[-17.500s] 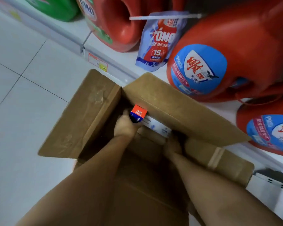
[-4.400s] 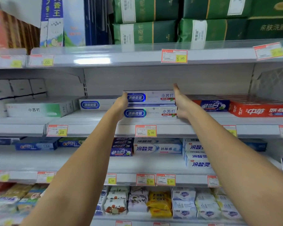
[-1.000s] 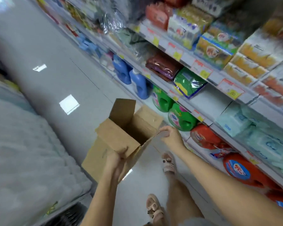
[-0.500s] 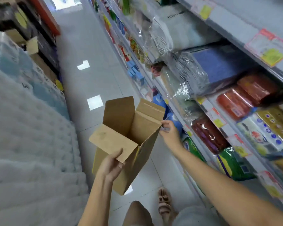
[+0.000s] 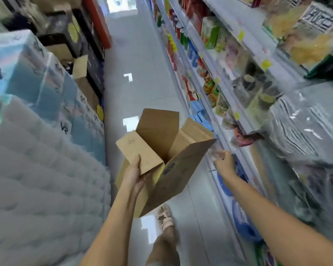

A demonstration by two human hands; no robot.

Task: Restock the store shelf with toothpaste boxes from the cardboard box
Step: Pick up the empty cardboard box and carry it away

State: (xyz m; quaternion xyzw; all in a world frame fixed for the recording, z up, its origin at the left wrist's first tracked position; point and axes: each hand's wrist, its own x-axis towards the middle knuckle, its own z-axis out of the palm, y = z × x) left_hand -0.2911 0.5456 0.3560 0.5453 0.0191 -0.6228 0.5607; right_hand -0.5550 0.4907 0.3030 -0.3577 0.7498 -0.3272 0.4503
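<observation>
Step in hand, as I'm reading it: the shelf-loading part is looking finished or paused; the person is standing in the aisle with the cardboard box (image 5: 167, 150) lifted off the floor (image 5: 142, 54); flaps are hanging open, the body is tilting, the mouth is facing up and away from the camera; no toothpaste boxes are showing in the part of the opening that is visible, and the bottom is hidden, so I'm treating it as probably empty, not confirmed.

Left hand (image 5: 133, 175): gripping the near flap of the box, thumb lying on the flap's upper face, fingers going underneath; it is taking the whole load through that one flap.

Right hand (image 5: 224, 163): sitting just beside the box's right corner and apart from it, close to the edge of the aisle shelving (image 5: 238, 104); fingers are curling, but blur is hiding whether they are pinching anything; I cannot tell.

Next move is calling for: tipping the mouth toward the camera to check inside; if empty, putting the box away; if not, getting a second grip on the wall, since a single flap is likely bending under any weight.
</observation>
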